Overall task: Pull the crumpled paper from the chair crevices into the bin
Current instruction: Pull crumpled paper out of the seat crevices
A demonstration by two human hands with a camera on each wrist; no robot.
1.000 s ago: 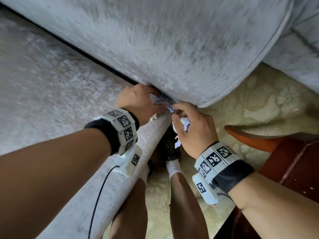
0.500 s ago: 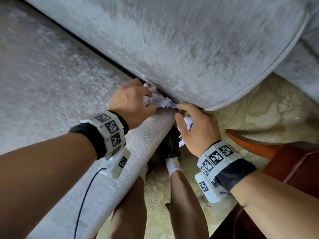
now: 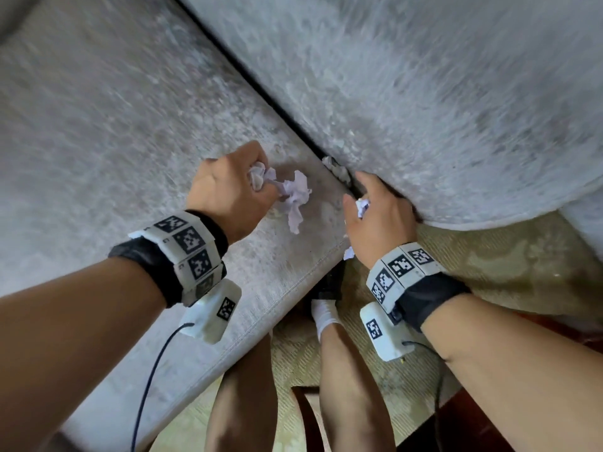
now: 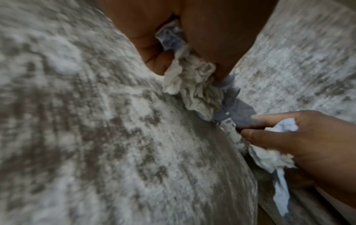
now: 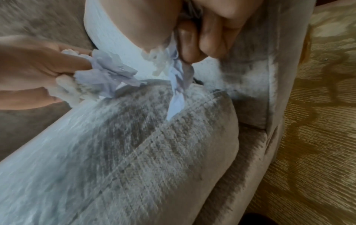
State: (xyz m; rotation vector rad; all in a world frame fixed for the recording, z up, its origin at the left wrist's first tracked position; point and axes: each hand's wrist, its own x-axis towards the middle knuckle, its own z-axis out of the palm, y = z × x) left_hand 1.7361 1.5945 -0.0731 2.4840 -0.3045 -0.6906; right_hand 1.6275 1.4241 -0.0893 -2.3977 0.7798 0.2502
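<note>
Crumpled white paper wad (image 3: 293, 197), its loose tail trailing down over the grey velvet seat cushion (image 3: 98, 132), gripped in the left hand (image 3: 228, 194); right hand (image 3: 380, 216) clutches another crumpled white scrap (image 3: 361, 206) beside the dark crevice (image 3: 261, 89).

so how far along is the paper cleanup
Partly done. The left hand holds crumpled paper clear of the crevice; the right hand grips another wad. One scrap is lodged in the gap. No bin is in view, so binning remains.
</note>
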